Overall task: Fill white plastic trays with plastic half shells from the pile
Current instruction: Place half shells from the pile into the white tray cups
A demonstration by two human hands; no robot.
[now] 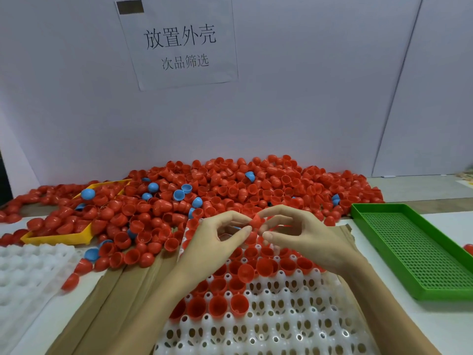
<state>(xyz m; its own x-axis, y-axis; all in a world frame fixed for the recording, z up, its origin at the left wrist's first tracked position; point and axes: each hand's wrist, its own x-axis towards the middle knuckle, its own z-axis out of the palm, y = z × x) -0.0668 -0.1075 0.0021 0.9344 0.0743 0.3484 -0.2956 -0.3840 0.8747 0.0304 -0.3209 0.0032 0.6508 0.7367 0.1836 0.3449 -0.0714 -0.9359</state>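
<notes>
A big pile of red half shells [230, 185], with a few blue ones mixed in, covers the back of the table. The white plastic tray [276, 326] lies in front of me; red shells sit in its far rows, and its near cups hold none. My left hand [217, 239] and my right hand [297, 234] meet above the tray's far edge. Both pinch one red half shell [256, 221] between their fingertips. My forearms hide part of the tray's left and right sides.
A yellow tray [58, 238] sits half buried in shells at the left. A second white tray [28, 272] lies at the near left. A green perforated tray [419, 249] stands at the right. Brown cardboard [107, 303] lies under the white tray. A wall with a paper sign stands behind.
</notes>
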